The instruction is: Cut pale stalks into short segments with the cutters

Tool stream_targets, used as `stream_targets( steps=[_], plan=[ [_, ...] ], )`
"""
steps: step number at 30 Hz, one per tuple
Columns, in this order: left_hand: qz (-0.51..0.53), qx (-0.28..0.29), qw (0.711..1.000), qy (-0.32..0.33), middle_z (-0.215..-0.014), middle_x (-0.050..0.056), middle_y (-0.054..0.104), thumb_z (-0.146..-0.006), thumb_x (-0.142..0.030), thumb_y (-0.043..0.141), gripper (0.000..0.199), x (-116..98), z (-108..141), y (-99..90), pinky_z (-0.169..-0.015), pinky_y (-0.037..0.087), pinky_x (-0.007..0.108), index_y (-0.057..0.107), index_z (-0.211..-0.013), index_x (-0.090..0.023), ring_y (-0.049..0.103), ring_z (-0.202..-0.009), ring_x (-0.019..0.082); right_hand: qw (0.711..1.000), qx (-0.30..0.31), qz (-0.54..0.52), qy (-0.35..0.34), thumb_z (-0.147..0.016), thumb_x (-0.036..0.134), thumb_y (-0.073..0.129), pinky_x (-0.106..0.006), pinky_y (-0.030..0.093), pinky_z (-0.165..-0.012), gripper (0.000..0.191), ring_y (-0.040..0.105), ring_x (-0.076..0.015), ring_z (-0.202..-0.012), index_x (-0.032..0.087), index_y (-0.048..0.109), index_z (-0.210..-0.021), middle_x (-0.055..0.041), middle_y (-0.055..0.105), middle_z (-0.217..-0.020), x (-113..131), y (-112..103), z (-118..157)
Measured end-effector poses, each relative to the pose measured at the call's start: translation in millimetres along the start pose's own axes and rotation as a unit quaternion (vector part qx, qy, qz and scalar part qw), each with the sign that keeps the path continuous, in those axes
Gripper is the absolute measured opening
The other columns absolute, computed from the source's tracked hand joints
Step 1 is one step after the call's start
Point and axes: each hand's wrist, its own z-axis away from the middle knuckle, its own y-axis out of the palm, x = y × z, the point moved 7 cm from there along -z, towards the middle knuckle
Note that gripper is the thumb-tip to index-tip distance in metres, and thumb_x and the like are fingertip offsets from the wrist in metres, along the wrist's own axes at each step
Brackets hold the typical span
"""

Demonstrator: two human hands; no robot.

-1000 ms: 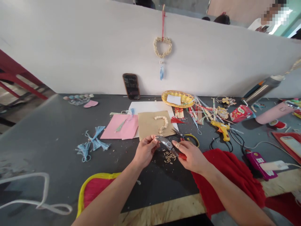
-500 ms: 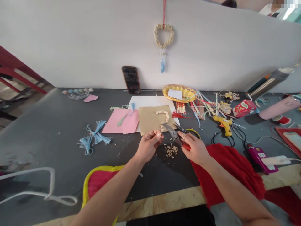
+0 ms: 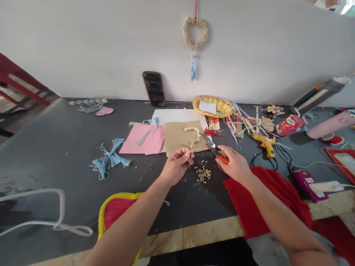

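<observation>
My left hand (image 3: 179, 165) is closed in a pinch, with a tiny pale piece (image 3: 191, 152) at its fingertips. Just beyond it, a curved strand of knobbly cream pieces (image 3: 197, 135) lies on a sheet of brown paper (image 3: 174, 135); I cannot tell whether the piece joins the strand. My right hand (image 3: 234, 162) grips red-handled scissors (image 3: 208, 141), blades pointing up and left over the paper's right side. A small pile of short beige pieces (image 3: 203, 174) lies on the dark table between my hands.
Pink paper (image 3: 146, 138) and blue tassels (image 3: 112, 157) lie left. A phone (image 3: 154, 88) leans on the wall beneath a hanging heart ornament (image 3: 195, 33). Behind are a yellow basket (image 3: 199, 110) and a yellow glue gun (image 3: 264, 144). Red cloth (image 3: 266, 207) lies under my right forearm.
The scissors have moved up and right, away from my left fingertips. My left hand has come slightly closer to the strand's lower end. The whole view has shifted slightly.
</observation>
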Motion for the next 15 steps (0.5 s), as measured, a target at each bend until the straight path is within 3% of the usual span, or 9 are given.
stream_targets(
  steps=[7,10,15],
  plan=[
    [-0.039,0.097,0.989,-0.108,-0.082,0.006,0.07,-0.068,-0.025,0.085,0.024,12.8,7.7,14.3,-0.065,0.048,0.024,0.066,-0.079,-0.014,0.061,-0.064,0.011,0.974,0.111,0.159,-0.117,-0.092,0.033,0.055,-0.033,0.052,-0.076,0.039,0.065,-0.0241,-0.105,0.026,0.054,-0.13,-0.0086,0.064,-0.123,38.3,-10.4,-61.5],
    [-0.037,0.103,0.988,-0.105,-0.083,0.006,0.071,-0.068,-0.025,0.085,0.025,12.0,7.5,14.2,-0.066,0.049,0.024,0.066,-0.079,-0.014,0.062,-0.065,0.01,0.964,0.129,0.187,-0.135,-0.092,0.033,0.056,-0.031,0.05,-0.07,0.034,0.065,-0.0243,-0.101,0.026,0.057,-0.125,-0.0079,0.065,-0.122,50.8,-8.2,-78.6],
    [-0.034,0.108,0.988,-0.103,-0.083,0.005,0.071,-0.068,-0.027,0.085,0.026,12.6,5.6,14.6,-0.066,0.049,0.022,0.066,-0.078,-0.013,0.062,-0.065,0.009,0.958,0.139,0.208,-0.142,-0.09,0.034,0.058,-0.029,0.044,-0.063,0.029,0.065,-0.0236,-0.096,0.025,0.058,-0.118,-0.0077,0.067,-0.113,61.8,-3.7,-84.7]
  ],
)
